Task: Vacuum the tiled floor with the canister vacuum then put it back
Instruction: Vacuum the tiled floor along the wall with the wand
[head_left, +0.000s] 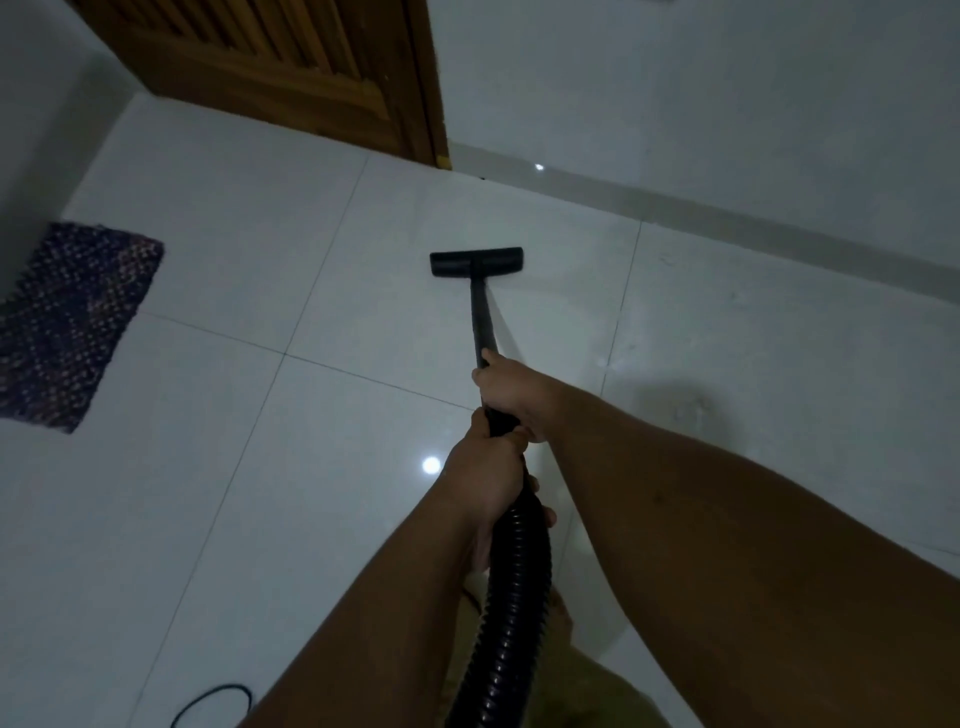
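Both hands curl their fingers round the wand (480, 317), right (511, 392) ahead of left (488, 478), its head (476, 262) on the tiles (260, 260) at twelve o'clock.

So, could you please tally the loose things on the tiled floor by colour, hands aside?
Black: 2 - the black vacuum wand with flat floor head and ribbed hose, and the thin black cable loop.
Purple: 1 - the dark purple woven mat.
Total: 3
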